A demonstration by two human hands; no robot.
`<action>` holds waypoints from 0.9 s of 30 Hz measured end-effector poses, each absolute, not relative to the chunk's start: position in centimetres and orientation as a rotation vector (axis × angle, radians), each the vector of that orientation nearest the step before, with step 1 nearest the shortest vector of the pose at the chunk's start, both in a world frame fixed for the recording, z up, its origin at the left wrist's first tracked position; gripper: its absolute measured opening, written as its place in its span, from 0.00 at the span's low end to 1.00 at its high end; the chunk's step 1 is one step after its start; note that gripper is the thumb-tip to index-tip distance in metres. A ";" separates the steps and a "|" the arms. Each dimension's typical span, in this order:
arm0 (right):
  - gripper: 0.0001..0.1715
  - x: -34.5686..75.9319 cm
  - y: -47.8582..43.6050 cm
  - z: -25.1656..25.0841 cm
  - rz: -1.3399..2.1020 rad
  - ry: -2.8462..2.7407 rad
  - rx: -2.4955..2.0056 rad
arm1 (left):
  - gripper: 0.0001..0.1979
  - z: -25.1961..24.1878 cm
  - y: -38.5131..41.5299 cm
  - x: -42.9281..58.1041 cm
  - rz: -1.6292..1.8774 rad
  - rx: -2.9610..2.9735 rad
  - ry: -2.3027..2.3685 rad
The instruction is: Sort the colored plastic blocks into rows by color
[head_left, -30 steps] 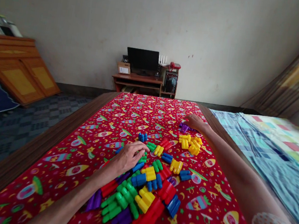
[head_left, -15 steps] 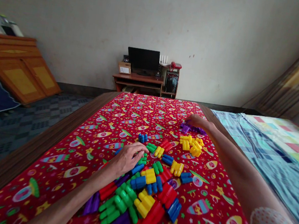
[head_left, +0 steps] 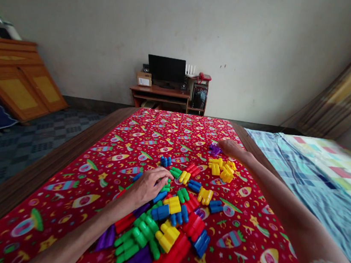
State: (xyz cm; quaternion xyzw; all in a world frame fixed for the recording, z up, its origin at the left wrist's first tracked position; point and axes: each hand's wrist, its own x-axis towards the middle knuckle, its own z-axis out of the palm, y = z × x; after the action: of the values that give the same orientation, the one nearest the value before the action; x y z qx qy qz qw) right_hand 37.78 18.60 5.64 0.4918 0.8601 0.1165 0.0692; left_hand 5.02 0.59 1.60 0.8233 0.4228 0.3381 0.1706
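Plastic blocks in several colours lie heaped on a red patterned cloth. My left hand rests with curled fingers at the heap's upper left edge, over green blocks; whether it grips one is hidden. Farther off on the right, my right hand is low over the cloth beside purple blocks, its fingertips too unclear to tell what they hold. Yellow blocks form a group just nearer than the purple ones. A small blue block stands beyond my left hand.
Beyond the table stands a desk with a monitor and a red telephone. A bed adjoins the table on the right. At the left is a wooden cabinet.
My right hand has shifted slightly right from above the purple blocks, showing more of their left part. My left hand stays at the heap. The view has turned a little.
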 end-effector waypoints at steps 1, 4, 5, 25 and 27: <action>0.17 37.8 18.5 5.7 0.347 2.596 1.487 | 0.12 1.6 0.6 5.0 0.963 2.335 1.198; 0.20 38.1 18.4 5.9 0.337 2.615 1.533 | 0.12 1.6 0.6 5.0 0.979 2.327 1.184; 0.21 38.2 18.4 6.0 0.332 2.623 1.545 | 0.12 1.6 0.6 5.0 0.982 2.327 1.179; 0.14 37.8 18.0 5.5 0.438 2.865 1.075 | 0.12 1.5 0.6 5.0 0.978 2.326 1.199; 0.14 38.1 18.4 6.2 0.311 2.990 1.212 | 0.12 1.5 0.7 5.0 0.980 2.329 1.196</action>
State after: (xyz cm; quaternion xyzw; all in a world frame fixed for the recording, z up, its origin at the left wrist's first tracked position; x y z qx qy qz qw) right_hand 38.05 18.37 6.16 0.3734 0.9214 0.0957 -0.0496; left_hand 5.01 0.66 1.46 0.8208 0.4213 0.3453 0.1721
